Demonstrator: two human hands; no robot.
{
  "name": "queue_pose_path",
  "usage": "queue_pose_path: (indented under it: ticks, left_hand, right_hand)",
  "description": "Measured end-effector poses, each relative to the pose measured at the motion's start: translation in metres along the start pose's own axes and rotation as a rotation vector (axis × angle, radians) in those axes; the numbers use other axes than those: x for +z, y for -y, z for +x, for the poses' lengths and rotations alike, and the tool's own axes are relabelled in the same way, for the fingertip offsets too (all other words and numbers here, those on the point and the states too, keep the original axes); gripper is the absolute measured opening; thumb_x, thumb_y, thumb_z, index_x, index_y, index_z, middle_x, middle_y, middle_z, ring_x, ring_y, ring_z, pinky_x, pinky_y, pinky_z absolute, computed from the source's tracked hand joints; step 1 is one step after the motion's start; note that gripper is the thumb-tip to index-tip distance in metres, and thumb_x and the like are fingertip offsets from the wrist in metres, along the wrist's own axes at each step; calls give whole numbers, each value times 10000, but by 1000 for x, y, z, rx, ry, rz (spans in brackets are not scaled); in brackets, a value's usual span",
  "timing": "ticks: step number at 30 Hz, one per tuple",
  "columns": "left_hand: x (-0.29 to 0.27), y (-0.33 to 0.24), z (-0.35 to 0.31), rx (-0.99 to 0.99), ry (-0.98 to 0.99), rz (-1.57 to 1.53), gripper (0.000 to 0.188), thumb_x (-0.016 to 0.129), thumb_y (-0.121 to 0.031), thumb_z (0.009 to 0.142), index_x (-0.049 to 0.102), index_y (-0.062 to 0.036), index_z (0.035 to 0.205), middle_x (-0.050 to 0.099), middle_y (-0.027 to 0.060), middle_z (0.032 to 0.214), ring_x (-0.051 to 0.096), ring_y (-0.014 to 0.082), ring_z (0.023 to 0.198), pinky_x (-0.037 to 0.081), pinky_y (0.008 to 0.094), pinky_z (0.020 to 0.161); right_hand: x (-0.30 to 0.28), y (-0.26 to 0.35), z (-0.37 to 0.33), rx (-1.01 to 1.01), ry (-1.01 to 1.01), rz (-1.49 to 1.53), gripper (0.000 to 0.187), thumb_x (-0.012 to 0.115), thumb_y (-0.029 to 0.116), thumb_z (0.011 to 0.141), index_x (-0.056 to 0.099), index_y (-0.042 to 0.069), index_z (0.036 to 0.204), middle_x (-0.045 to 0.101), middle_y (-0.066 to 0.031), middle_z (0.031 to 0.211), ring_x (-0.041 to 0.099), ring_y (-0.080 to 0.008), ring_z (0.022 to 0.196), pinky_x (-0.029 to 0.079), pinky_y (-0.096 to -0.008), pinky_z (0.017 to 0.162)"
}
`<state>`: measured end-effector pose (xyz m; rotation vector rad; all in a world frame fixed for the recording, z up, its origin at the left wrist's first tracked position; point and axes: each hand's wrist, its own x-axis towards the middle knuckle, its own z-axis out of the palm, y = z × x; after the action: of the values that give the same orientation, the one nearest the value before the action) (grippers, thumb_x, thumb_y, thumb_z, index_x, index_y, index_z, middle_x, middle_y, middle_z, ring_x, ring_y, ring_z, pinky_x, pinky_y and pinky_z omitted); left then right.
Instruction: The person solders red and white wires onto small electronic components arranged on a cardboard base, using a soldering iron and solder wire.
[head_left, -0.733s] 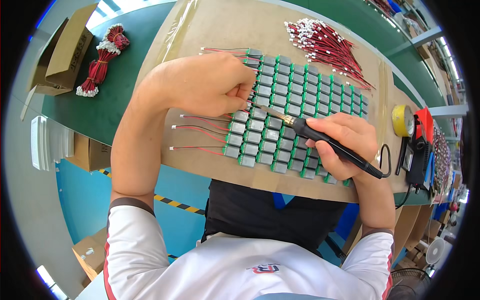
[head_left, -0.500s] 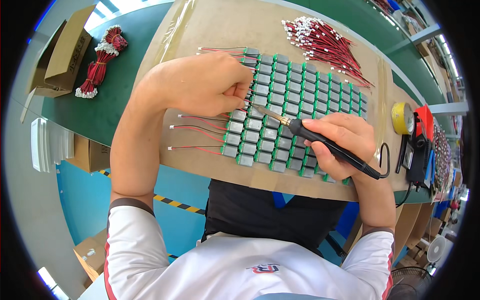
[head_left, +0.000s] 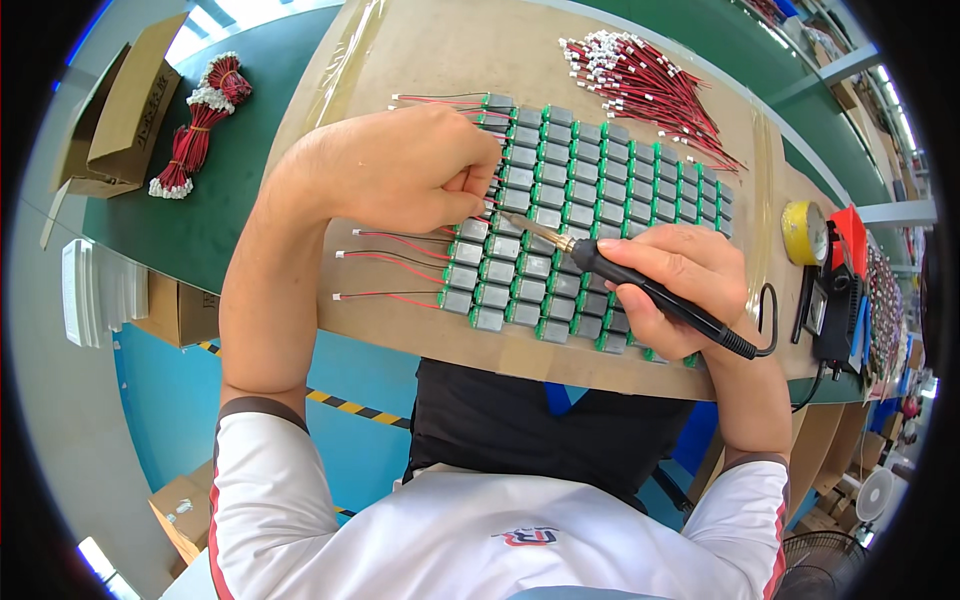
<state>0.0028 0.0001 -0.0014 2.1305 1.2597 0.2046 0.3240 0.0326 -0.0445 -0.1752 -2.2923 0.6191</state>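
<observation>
Rows of small grey battery cells with green circuit strips (head_left: pixel 548 195) lie slanted across the brown cardboard. My left hand (head_left: pixel 415 170) is closed in a pinch at the left edge of the rows, its fingertips on a thin wire lead mostly hidden by the fingers. In my right hand (head_left: pixel 685 285) is a black-handled soldering iron (head_left: pixel 660 297), gripped like a pen. Its tip points left and meets the rows just beside my left fingertips. Red and black wire leads with white plugs (head_left: pixel 395 258) stick out leftward from several cells nearest me; others show beyond my left hand.
Loose red wire leads (head_left: pixel 655 95) are heaped at the far right. A yellow tape roll (head_left: pixel 803 234) stands beside a red-and-black soldering station (head_left: pixel 838 300) on the right. Tied wire bundles (head_left: pixel 195 135) and an open carton (head_left: pixel 130 120) occupy the green tabletop at left.
The battery rows, the loose wire heap and the soldering iron sit very slightly farther left. Both hands keep the same grip, the iron's tip still near my left fingertips.
</observation>
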Motion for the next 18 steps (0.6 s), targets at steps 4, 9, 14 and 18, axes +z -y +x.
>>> queue_pose_path:
  ticks: [4,9,14,18]
  left_hand:
    - [0,0,0,-1,-2,6,156,761,-67,896,647,3,817,662,76,681,642,187,629,511,353,606]
    - [1,0,0,16,-14,17,151,757,-70,893,647,-1,816,660,75,685,638,191,628,511,354,608]
    - [0,-1,0,11,-9,16,151,756,-71,895,647,-2,817,660,74,687,635,192,627,510,353,608]
    - [0,-1,0,0,2,14,149,754,-71,900,647,-3,821,661,72,687,632,190,624,510,353,608]
  right_hand:
    - [-1,0,1,-13,-3,6,388,811,3,782,810,-41,1167,764,-150,859,749,-254,670,596,-329,576]
    - [0,0,2,-27,-3,-15,389,812,2,781,811,-38,1167,763,-145,855,744,-251,664,591,-326,573]
    - [0,0,2,-30,-9,-18,385,813,6,783,812,-34,1166,758,-138,845,738,-245,655,583,-323,565]
    - [0,0,2,-33,-5,-18,375,811,8,792,814,-31,1164,753,-132,836,731,-238,644,572,-319,551]
